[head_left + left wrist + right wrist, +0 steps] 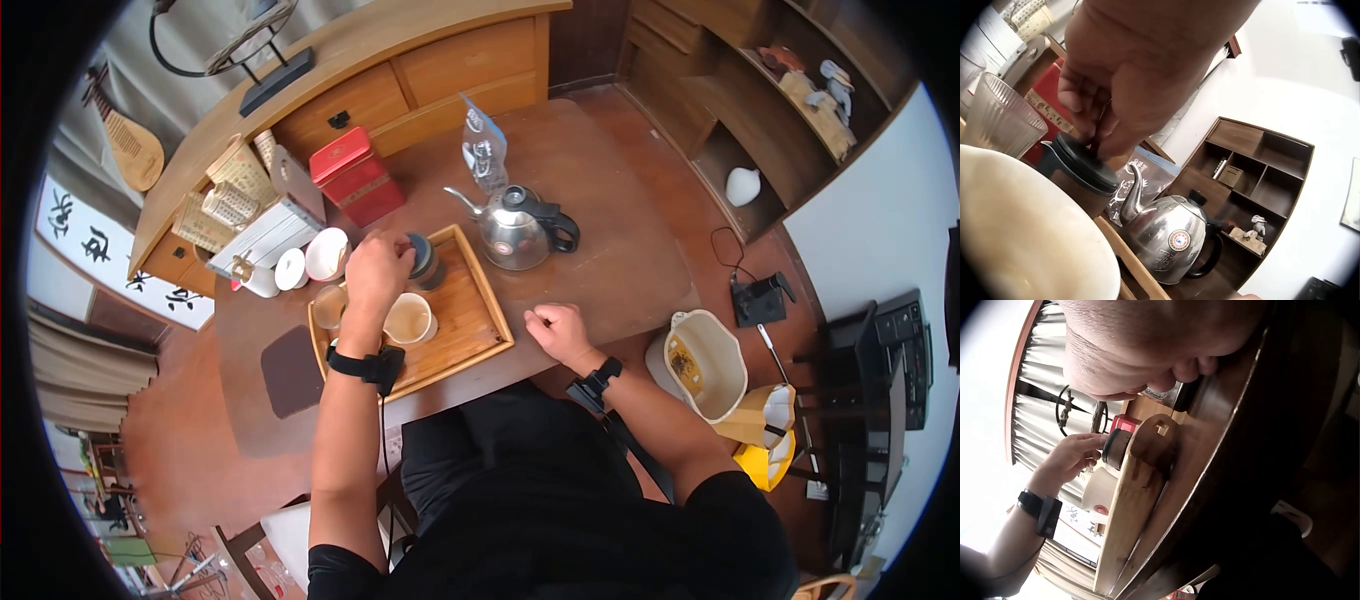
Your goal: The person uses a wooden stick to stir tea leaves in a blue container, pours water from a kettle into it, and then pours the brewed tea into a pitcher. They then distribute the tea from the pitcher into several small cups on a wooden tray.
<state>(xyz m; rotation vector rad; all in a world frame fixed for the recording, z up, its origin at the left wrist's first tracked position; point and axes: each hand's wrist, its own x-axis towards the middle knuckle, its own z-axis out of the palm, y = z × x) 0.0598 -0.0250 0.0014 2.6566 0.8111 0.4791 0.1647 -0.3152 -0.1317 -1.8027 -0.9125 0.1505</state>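
Observation:
My left hand [374, 275] reaches over the wooden tray [468, 335], its thumb and fingers pinching the top of a dark round lid [1082, 164]. That lid sits on a small pot with a short spout [430, 270], which stands on the tray near its far edge. Below the wrist, a white cup [411, 318] holds a pale liquid, and a ribbed clear glass [1002, 119] stands beside it. My right hand [560, 334] rests at the table's front edge, fingers loosely curled and holding nothing. Between the hands, farther back, is a steel kettle [514, 238] with a black handle.
Behind the kettle stands a clear plastic bag [484, 148]. A red tin [356, 178], white bowls [326, 254] and a box of paper-wrapped rolls [270, 235] line the back left. A dark mat [292, 372] lies left of the tray. On the floor at right stands a bin [705, 360].

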